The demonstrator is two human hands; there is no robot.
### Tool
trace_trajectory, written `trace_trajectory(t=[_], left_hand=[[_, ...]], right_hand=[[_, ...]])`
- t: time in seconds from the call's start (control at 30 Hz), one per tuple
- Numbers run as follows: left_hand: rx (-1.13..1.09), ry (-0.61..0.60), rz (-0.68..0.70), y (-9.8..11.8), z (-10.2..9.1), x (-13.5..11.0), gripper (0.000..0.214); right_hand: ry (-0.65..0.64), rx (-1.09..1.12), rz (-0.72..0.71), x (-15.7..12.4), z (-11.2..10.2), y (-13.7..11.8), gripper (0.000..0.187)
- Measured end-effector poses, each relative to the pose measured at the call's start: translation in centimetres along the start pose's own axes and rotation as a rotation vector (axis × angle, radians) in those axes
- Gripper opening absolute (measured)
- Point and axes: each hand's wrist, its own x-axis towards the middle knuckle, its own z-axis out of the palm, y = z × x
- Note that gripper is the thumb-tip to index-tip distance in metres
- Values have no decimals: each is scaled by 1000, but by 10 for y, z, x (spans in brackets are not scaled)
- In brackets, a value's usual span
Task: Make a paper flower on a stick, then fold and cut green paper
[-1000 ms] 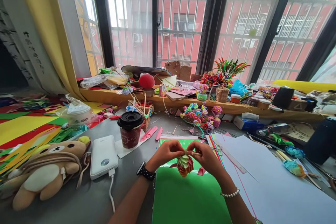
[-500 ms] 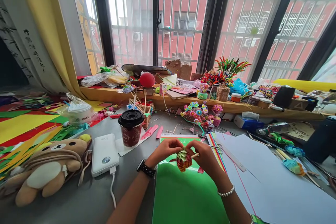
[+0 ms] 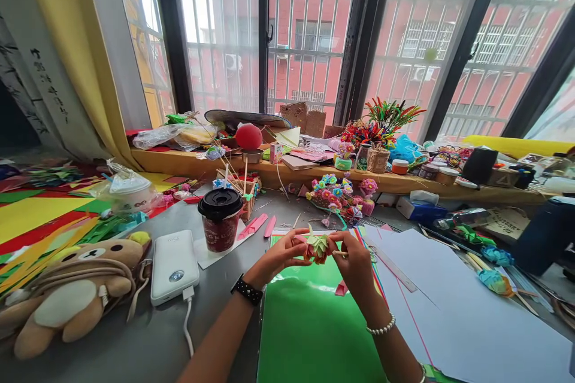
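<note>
Between my hands, above a shiny green sheet, is a folded paper flower with pale green leaves on top and red-orange petals below. My left hand grips its left side, fingers curled round the edge. At the flower's right side, my right hand pinches with thumb and forefinger, and a thin pale stick end shows by the fingers. Parts of the petals are hidden behind the fingers. A small pink paper scrap lies on the green sheet beneath my right hand.
Left of my hands stand a lidded dark red cup and a white power bank, beside a plush bear. White paper with a clear ruler lies right. Crocheted flowers sit behind my hands.
The flower has tipped, so its green leafy side now faces up toward me. My left fingers have shifted from its top down to its left side. The view has moved slightly.
</note>
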Motion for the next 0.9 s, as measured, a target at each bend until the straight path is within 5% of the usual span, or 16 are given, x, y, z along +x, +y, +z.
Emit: trace_trajectory(t=[0.23,0.5,0.9], left_hand=[[128,9,42,-1,6,2,45],[139,-12,74,0,4,2,44],[146,-14,108,-1,9,2,41]], right_hand=[[-125,104,103,5,-3,-1,10],[-253,193,40,11,-13,-2,17],[-195,68,-10,8,-7,-2,17]])
